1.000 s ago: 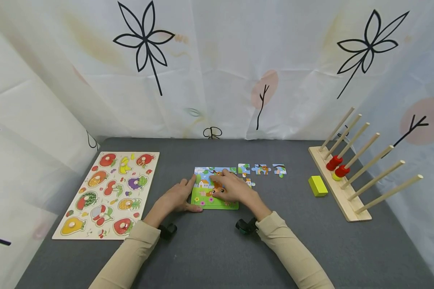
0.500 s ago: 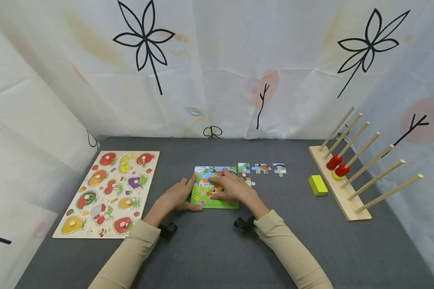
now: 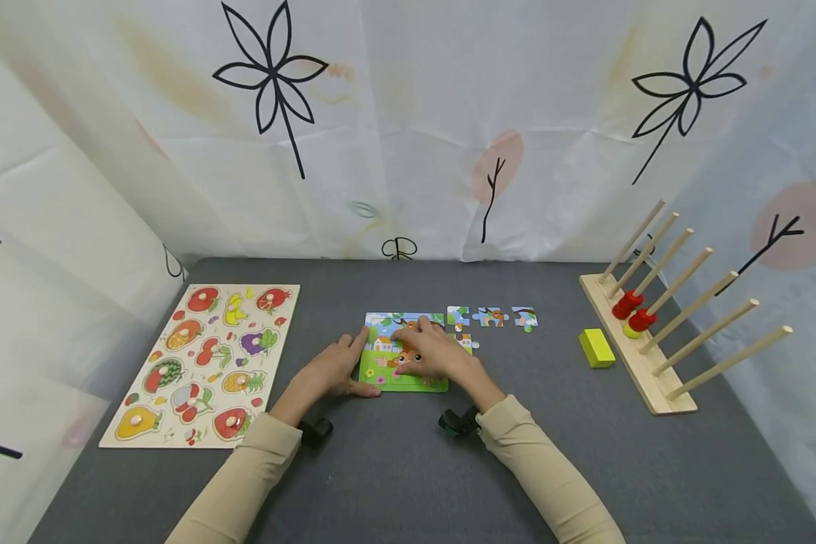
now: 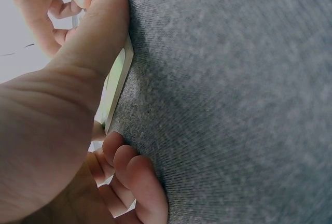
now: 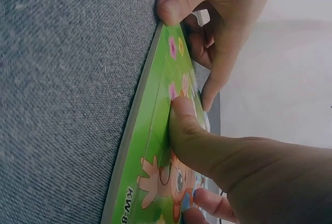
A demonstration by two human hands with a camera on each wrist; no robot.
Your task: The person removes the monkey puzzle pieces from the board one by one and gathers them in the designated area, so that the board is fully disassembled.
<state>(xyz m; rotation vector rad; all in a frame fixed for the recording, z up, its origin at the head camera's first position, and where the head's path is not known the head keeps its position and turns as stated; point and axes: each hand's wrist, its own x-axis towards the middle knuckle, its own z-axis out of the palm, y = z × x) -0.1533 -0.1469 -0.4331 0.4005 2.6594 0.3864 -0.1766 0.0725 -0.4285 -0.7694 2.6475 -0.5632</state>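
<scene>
A jigsaw puzzle board (image 3: pixel 372 373) with a green meadow, houses and a fawn lies flat in the middle of the table. My left hand (image 3: pixel 329 372) grips its near left corner, thumb on the front edge and index finger along the left side. In the left wrist view the other left fingers (image 4: pixel 142 177) are curled on the cloth. Over the board, my right hand (image 3: pixel 438 353) pinches a puzzle piece, its thumb (image 5: pixel 182 111) low on the picture and its fingertips farther back. The hand covers most of that piece.
Several loose puzzle pieces (image 3: pixel 493 317) lie right of the board. A fruit peg puzzle (image 3: pixel 207 378) is at left. At right stand a yellow block (image 3: pixel 597 349) and a wooden peg rack (image 3: pixel 673 397) with red and yellow beads. A printed curtain (image 3: pixel 394 151) hangs behind.
The right hand has shifted very slightly left and toward the front over the board. The left hand and the loose pieces stay in place.
</scene>
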